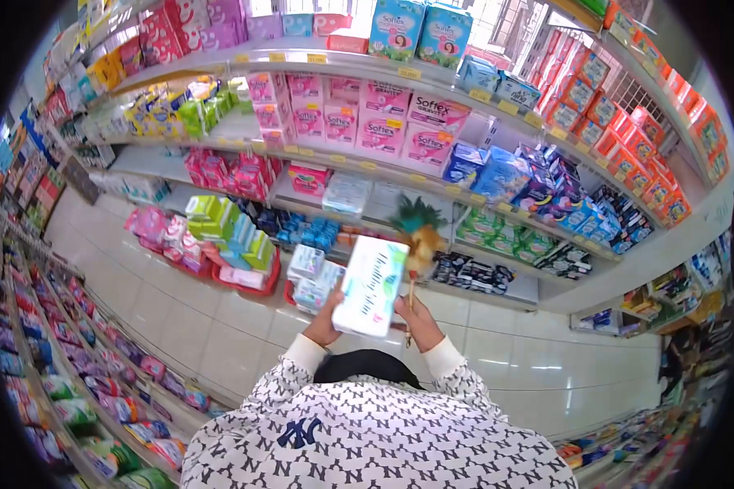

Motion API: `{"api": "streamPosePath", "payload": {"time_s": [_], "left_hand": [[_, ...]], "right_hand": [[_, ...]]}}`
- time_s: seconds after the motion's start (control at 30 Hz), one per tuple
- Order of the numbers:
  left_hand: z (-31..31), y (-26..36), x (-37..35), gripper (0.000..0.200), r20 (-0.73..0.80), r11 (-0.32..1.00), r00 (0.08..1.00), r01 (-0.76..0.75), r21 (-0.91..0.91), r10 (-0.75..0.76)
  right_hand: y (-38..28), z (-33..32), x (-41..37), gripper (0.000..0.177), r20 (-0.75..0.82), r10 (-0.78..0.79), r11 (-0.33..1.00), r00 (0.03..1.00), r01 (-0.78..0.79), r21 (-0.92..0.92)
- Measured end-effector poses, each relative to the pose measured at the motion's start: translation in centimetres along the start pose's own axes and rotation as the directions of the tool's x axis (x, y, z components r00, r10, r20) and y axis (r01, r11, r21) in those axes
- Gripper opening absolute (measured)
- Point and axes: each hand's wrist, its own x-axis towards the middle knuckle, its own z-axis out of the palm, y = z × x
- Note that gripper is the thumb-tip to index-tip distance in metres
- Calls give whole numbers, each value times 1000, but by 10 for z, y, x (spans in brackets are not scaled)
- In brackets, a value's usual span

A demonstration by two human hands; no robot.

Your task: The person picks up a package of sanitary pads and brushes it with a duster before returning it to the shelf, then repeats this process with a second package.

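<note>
The pack (371, 285) is held up in front of the body, tilted. The left grip (324, 322) pinches its lower left side; the right grip (422, 324) presses its lower right side and also has the duster (422, 244) by its handle. That sharing looks the weakest point: the handle could roll and loosen the pack, or the feathers, if swung, could knock the shelf (408, 178) stock. Held low, the pack could tip.
</note>
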Motion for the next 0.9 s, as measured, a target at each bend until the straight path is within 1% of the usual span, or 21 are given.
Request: {"api": "streamPosePath", "payload": {"time_s": [0.03,0.07,0.13,0.17,0.27,0.3,0.37,0.4,0.43,0.47,0.5,0.53,0.57,0.6,0.63,0.67,0.73,0.77,0.83,0.87,0.9], "left_hand": [[5,-9,1,70,-18,996,999,-46,-72,44],[11,-17,-3,72,-23,993,998,-55,-107,53],[22,-34,-8,78,-12,973,979,-202,-116,202],[26,-40,-9,79,-20,967,967,-254,-21,254],[36,-61,-19,82,-43,901,923,-362,239,382],[42,-64,-24,84,-52,876,913,-371,308,405],[53,-70,-34,85,-92,812,884,-375,447,458],[19,-96,-24,83,-198,814,849,-364,452,490],[37,-94,-32,88,-172,857,888,-337,389,427],[56,-91,-41,94,-144,896,921,-300,328,361],[68,-84,-35,102,-134,889,886,-418,188,445],[57,-83,-32,103,-119,851,866,-439,288,487],[75,-72,-36,104,-123,853,876,-407,327,466],[93,-63,-42,105,-104,911,911,-379,165,398],[98,-58,-42,104,-68,928,933,-340,149,353],[98,-53,-43,103,-27,943,950,-303,137,310],[108,-47,-43,100,-4,932,951,-302,201,309],[112,-44,-44,99,-7,923,951,-297,246,308],[109,-43,-41,98,1,894,945,-309,325,326],[103,-44,-39,98,-24,805,916,-339,488,400],[109,-44,-34,97,-39,794,927,-297,530,373]], "right_hand": [[-12,-10,-2,36,26,-86,992,996,88,-87],[-20,-29,-12,34,22,-47,984,999,50,-170],[-45,-72,-28,30,21,10,945,1000,-2,-328],[-61,-82,-40,28,-41,44,886,998,-57,-460],[-52,-139,-54,28,229,-163,683,960,277,-676],[-62,-140,-61,27,178,-108,648,978,205,-734],[-81,-131,-77,26,280,-95,574,955,283,-769],[-86,-128,-80,25,331,-76,534,941,318,-784],[-84,-127,-83,24,479,-152,512,864,484,-709],[-88,-124,-86,22,567,-156,454,809,568,-686],[-100,-125,-80,19,600,-42,367,799,571,-734],[-100,-138,-67,17,569,-46,354,821,546,-760],[-96,-158,-48,17,524,-160,369,837,543,-754],[-93,-177,-27,17,421,-267,349,867,495,-796],[-112,-182,-13,17,256,-276,387,926,351,-853],[-126,-185,-14,17,165,-310,400,936,286,-871],[-145,-184,-11,17,-17,-375,444,927,164,-881],[-140,-183,-16,17,129,-429,418,894,323,-849],[-119,-177,-40,17,389,-530,341,753,610,-715],[-116,-171,-49,16,467,-458,301,757,626,-720],[-119,-159,-61,16,532,-380,261,757,639,-723]]}}
